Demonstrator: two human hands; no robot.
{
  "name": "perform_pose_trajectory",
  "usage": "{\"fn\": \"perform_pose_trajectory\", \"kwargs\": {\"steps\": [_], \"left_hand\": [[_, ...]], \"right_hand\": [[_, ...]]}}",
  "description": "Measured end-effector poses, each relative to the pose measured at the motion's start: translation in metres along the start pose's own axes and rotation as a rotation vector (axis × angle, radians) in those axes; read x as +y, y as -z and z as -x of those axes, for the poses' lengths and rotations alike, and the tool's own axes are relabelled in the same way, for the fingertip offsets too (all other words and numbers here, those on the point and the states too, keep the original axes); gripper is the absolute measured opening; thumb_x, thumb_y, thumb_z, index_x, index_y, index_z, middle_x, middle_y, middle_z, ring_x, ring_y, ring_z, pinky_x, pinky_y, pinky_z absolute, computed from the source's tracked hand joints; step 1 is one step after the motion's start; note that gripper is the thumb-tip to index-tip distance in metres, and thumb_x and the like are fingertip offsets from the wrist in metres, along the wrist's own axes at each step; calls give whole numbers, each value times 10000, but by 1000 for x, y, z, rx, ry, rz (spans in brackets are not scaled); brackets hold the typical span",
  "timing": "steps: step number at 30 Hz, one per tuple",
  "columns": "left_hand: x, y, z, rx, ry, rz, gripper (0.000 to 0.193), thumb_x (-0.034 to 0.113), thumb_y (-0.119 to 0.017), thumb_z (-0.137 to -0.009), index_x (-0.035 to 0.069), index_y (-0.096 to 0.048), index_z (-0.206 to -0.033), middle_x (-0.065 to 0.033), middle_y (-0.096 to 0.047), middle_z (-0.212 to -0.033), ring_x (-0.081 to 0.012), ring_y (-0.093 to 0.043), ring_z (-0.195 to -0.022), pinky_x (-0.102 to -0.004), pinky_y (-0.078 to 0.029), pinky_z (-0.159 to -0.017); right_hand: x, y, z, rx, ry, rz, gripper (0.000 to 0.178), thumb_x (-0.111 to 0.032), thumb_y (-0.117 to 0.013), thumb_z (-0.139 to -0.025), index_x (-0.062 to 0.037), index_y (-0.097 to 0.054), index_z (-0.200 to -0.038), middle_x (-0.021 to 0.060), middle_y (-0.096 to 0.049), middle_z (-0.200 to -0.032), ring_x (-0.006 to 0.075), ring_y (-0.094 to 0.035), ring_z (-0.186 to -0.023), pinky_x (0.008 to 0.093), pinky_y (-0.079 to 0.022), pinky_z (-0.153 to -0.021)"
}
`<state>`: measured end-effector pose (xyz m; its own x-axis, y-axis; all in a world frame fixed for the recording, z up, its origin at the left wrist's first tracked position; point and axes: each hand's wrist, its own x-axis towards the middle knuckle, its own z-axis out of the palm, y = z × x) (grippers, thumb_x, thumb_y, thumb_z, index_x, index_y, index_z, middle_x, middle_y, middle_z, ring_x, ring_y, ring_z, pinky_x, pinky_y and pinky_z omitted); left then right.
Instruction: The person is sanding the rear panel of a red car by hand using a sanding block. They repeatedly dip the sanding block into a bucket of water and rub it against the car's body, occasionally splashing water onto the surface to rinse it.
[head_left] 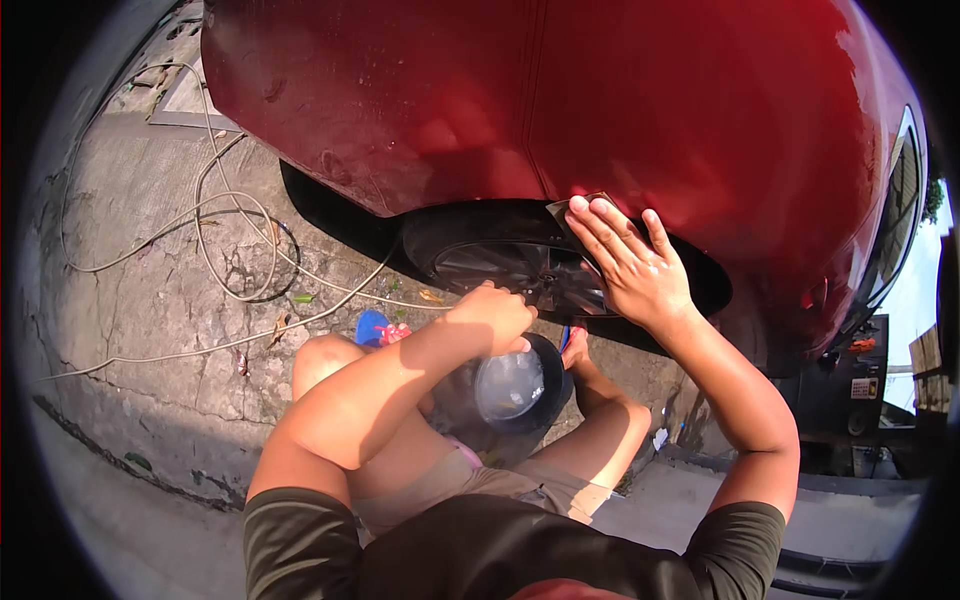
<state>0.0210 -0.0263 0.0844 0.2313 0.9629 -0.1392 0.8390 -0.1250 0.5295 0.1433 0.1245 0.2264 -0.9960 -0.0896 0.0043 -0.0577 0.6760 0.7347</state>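
My right hand (640, 277) lies on the lower edge of a red car's body panel (640, 130), just above the wheel arch. Its fingers are stretched out, and they press a thin dark sheet, which looks like sandpaper (557, 211), against the paint. Only the sheet's edges show. My left hand (492, 318) is closed, its fingers curled, in front of the wheel (530, 275) and over the rim of a dark bucket (552, 385). Whatever it may hold is hidden. Cloudy, greyish water (508, 385) shows inside the bucket, which stands between my legs.
A long pale hose (270, 235) loops over the cracked concrete (170, 310) on the left. One foot wears a blue slipper (372, 327). A few dry leaves (279, 327) lie near the hose. The car's window (897, 200) and dark objects (835, 385) stand at the right.
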Motion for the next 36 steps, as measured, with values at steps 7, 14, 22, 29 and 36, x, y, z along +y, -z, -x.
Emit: {"fn": "perform_pose_trajectory", "kwargs": {"steps": [7, 14, 22, 29, 36], "left_hand": [[-5, -2, -2, -81, 26, -2, 550, 451, -703, -944, 73, -649, -1341, -174, -717, -1184, -352, -674, -1167, -520, -488, -1026], [-3, 2, -5, 135, -25, 73, 551, 415, -732, -923, 45, -662, -1325, -185, -724, -1177, -368, -692, -1122, -489, -530, -975], [-28, 37, 2, 820, 100, 316, 230, 184, -772, -937, 9, -759, -1085, -156, -771, -902, -240, -727, -677, -334, -572, -663], [-31, 199, 36, 1628, -343, -513, 195, 106, -724, -953, -19, -716, -1102, -161, -710, -1109, -319, -677, -1056, -413, -559, -906], [-7, 305, 28, 1357, -302, -941, 622, 493, -576, -1043, 52, -552, -1482, -188, -468, -1573, -361, -413, -1476, -515, -329, -1210]], "right_hand": [[-5, 33, -65, 110, -33, 54, 671, -434, -491, -1032, -233, -337, -1653, -79, -253, -1734, 95, -230, -1588, 506, 14, -1310], [-13, -12, -19, 176, -158, 85, 690, -467, -557, -995, -218, -414, -1623, -37, -300, -1722, 156, -229, -1601, 578, 52, -1289], [8, -97, 93, 693, -1546, -441, 824, -547, -241, -1113, 16, 6, -1662, 258, 15, -1739, 369, 40, -1624, 596, 72, -1259], [-63, -52, -57, 676, -963, -236, 741, -563, -315, -1085, -145, -198, -1686, 64, -144, -1762, 275, -88, -1631, 565, 59, -1282], [16, -115, 95, 846, -1777, -475, 796, -408, -363, -1098, 23, 1, -1659, 261, 9, -1739, 439, 20, -1612, 665, 17, -1239]]}}
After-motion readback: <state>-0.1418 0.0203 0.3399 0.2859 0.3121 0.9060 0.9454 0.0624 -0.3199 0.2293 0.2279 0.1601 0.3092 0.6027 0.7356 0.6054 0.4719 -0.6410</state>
